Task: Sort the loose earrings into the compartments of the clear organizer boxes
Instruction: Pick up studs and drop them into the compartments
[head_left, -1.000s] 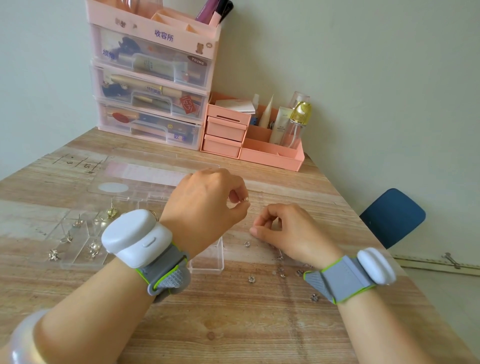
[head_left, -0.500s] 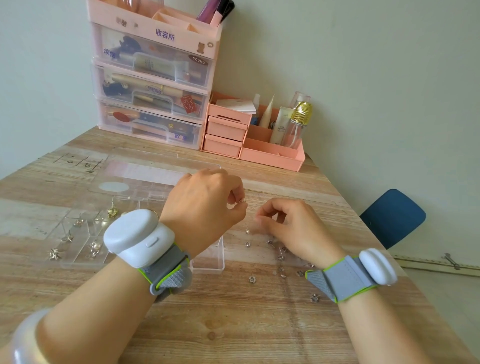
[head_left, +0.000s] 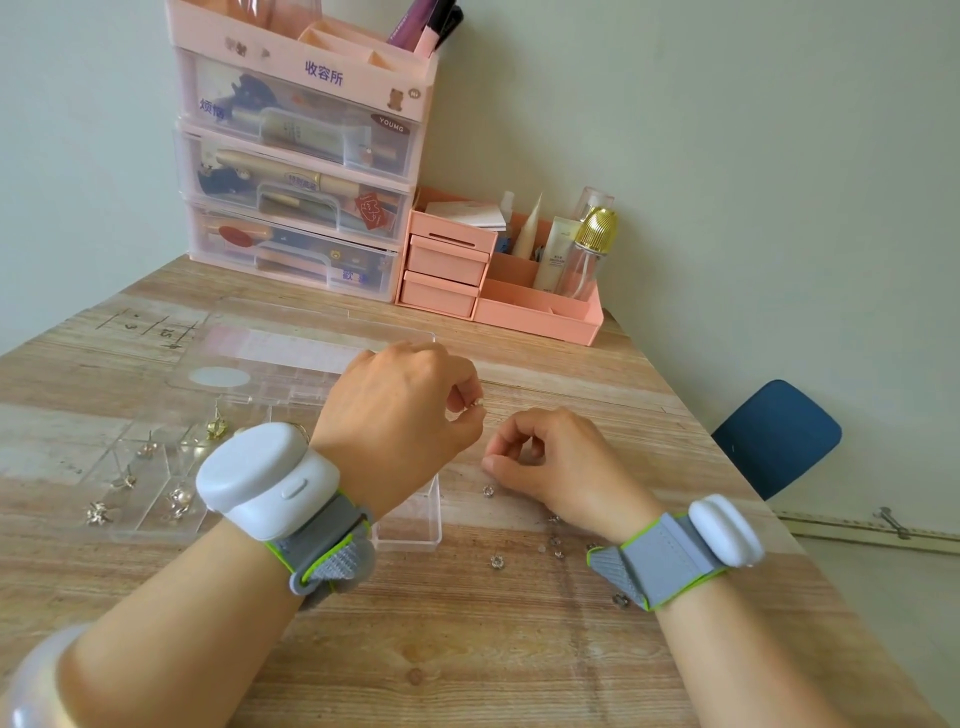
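Now earring (head_left: 478, 405) in left grip (head_left: 400, 415).

I get a bright, even picture here, soft daylight with no harsh spots. The light seems to fall from the upper left, since faint soft shadows lie under the wrists and to the right of the left hand (head_left: 400, 415) on the table (head_left: 467, 649). A pale sheen washes over the table's far left part, and the clear organizer box (head_left: 410, 525) throws weak reflections that make its walls hard to trace. The wide lens bends the table edges and stretches my forearms near the bottom corners. Focus is fair in the centre; the small earrings (head_left: 496, 561) look slightly soft, and the bracelet (head_left: 31, 686) at the lower left is blurred.
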